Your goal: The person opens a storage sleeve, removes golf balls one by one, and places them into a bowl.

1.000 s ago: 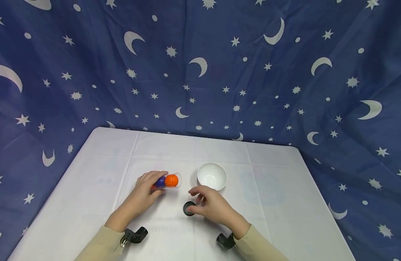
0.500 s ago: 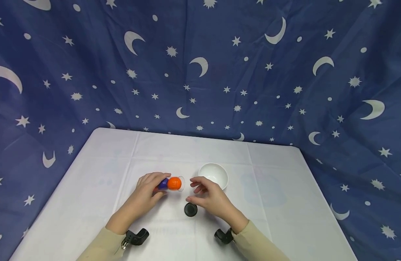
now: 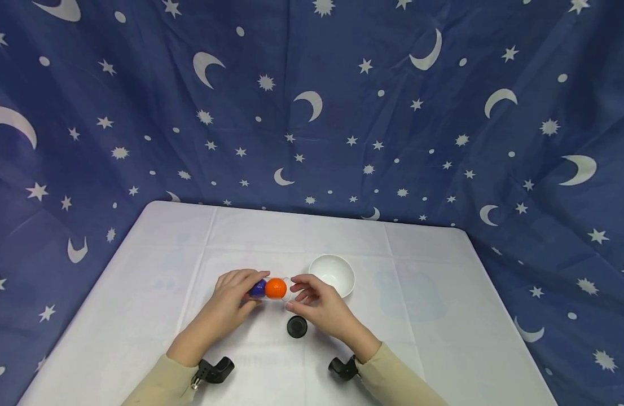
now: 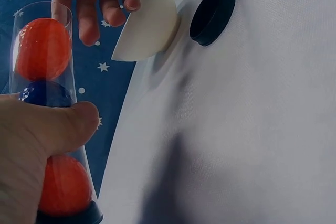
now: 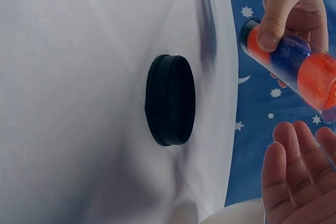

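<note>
My left hand [image 3: 225, 301] grips a clear tube [image 4: 42, 9] lying nearly level in the head view, its uncapped end toward the right. Inside are an orange ball [image 3: 276, 288] nearest that end, a dark blue ball [image 4: 44, 93] behind it and another orange ball [image 4: 64, 184] by the dark base cap [image 4: 71, 214]. My right hand [image 3: 322, 307] hovers at the uncapped end with thumb and fingers apart, holding nothing. Below the gap between the hands, a round black lid [image 3: 297, 327] lies on the table.
A white bowl [image 3: 333, 272] stands just behind my right hand. White cloth covers the table [image 3: 418, 265]. A blue curtain [image 3: 342, 113] with moons and stars hangs behind it. Black wrist cameras are strapped at both sleeves.
My right hand has left the black lid and moved up to the tube's uncapped end. My left hand has shifted the tube slightly right, toward the right hand.
</note>
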`<act>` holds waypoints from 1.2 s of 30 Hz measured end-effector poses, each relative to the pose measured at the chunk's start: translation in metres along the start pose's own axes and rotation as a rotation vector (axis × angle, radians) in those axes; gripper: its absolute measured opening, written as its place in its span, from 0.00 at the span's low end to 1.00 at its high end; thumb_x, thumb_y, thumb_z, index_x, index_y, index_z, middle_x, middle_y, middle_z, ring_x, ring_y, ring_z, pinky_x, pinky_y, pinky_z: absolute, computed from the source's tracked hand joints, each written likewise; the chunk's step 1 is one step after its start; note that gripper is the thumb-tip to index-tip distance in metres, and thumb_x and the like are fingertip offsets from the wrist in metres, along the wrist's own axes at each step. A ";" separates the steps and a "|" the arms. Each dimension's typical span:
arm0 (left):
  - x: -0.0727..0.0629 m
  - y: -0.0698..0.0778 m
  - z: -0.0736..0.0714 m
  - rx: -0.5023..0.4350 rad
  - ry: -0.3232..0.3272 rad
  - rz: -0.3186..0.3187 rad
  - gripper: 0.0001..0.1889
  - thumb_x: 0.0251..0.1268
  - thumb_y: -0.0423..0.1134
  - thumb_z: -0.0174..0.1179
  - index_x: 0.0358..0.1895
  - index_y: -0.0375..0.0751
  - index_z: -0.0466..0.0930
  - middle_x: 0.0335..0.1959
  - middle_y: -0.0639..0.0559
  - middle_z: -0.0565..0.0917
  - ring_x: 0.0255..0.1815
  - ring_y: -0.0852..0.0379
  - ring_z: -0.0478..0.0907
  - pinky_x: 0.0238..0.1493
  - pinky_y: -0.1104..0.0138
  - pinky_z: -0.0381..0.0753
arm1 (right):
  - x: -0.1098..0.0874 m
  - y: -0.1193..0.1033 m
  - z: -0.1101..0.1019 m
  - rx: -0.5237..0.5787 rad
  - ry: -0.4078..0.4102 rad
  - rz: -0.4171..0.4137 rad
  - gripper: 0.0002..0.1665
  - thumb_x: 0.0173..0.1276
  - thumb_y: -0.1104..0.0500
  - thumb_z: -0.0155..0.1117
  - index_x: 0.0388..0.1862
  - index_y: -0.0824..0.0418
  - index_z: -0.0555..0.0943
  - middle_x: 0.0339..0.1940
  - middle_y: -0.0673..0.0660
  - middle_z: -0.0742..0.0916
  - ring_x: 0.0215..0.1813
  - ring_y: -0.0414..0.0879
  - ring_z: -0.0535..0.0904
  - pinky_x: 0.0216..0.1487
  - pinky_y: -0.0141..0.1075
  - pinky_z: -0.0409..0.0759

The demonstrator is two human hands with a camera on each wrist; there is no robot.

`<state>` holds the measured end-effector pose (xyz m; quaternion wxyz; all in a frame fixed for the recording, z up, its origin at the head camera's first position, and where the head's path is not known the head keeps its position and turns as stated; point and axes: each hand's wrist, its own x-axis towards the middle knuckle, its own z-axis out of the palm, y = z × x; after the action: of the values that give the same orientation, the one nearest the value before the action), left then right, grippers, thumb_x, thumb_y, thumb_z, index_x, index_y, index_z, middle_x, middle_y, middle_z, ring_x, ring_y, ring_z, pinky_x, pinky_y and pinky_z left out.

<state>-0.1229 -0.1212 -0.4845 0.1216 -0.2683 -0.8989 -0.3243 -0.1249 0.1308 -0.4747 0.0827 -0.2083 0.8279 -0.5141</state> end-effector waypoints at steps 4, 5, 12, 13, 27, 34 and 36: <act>0.000 0.002 0.000 0.007 0.006 0.024 0.31 0.52 0.35 0.73 0.63 0.49 0.75 0.54 0.51 0.77 0.58 0.46 0.69 0.62 0.51 0.59 | 0.000 -0.002 0.002 -0.014 0.003 0.021 0.29 0.62 0.48 0.70 0.61 0.55 0.75 0.47 0.48 0.83 0.42 0.40 0.81 0.45 0.37 0.80; 0.000 0.002 0.000 0.010 0.009 0.032 0.31 0.52 0.35 0.73 0.63 0.48 0.75 0.53 0.51 0.77 0.58 0.46 0.70 0.61 0.51 0.60 | 0.000 -0.002 0.003 -0.016 0.004 0.026 0.29 0.63 0.50 0.70 0.61 0.56 0.75 0.47 0.49 0.83 0.42 0.41 0.81 0.45 0.38 0.80; -0.002 0.003 0.000 0.057 0.020 0.056 0.32 0.52 0.36 0.73 0.63 0.49 0.75 0.52 0.51 0.78 0.56 0.46 0.70 0.60 0.50 0.61 | 0.000 -0.003 0.006 -0.014 0.001 0.041 0.28 0.65 0.54 0.69 0.61 0.61 0.75 0.46 0.53 0.84 0.43 0.46 0.81 0.46 0.40 0.80; -0.002 0.003 0.000 0.063 0.019 0.057 0.32 0.52 0.36 0.73 0.63 0.50 0.74 0.52 0.51 0.78 0.56 0.47 0.70 0.60 0.50 0.61 | 0.000 -0.003 0.006 -0.014 0.001 0.041 0.28 0.65 0.53 0.69 0.61 0.60 0.75 0.46 0.52 0.84 0.43 0.45 0.81 0.46 0.39 0.80; -0.002 0.005 -0.005 0.134 0.050 0.086 0.31 0.48 0.35 0.75 0.60 0.48 0.78 0.50 0.52 0.80 0.53 0.48 0.72 0.58 0.51 0.61 | -0.002 -0.001 0.006 -0.057 -0.013 0.058 0.32 0.66 0.44 0.65 0.65 0.57 0.74 0.43 0.43 0.84 0.41 0.38 0.80 0.45 0.32 0.79; 0.000 0.010 -0.010 0.200 0.075 0.125 0.32 0.44 0.33 0.76 0.59 0.49 0.80 0.48 0.50 0.79 0.52 0.46 0.72 0.57 0.49 0.61 | -0.002 0.003 0.008 -0.067 -0.016 0.058 0.32 0.67 0.45 0.64 0.66 0.56 0.73 0.45 0.43 0.84 0.42 0.37 0.80 0.45 0.32 0.79; 0.000 0.011 -0.011 0.219 0.077 0.131 0.33 0.43 0.32 0.77 0.59 0.49 0.80 0.48 0.50 0.79 0.52 0.46 0.72 0.57 0.48 0.61 | -0.002 0.003 0.008 -0.071 -0.016 0.050 0.31 0.67 0.46 0.64 0.66 0.56 0.72 0.46 0.43 0.84 0.42 0.37 0.80 0.45 0.32 0.79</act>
<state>-0.1165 -0.1215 -0.4704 0.2055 -0.2990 -0.9041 -0.2259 -0.1214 0.1261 -0.4814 0.0949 -0.1945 0.8500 -0.4803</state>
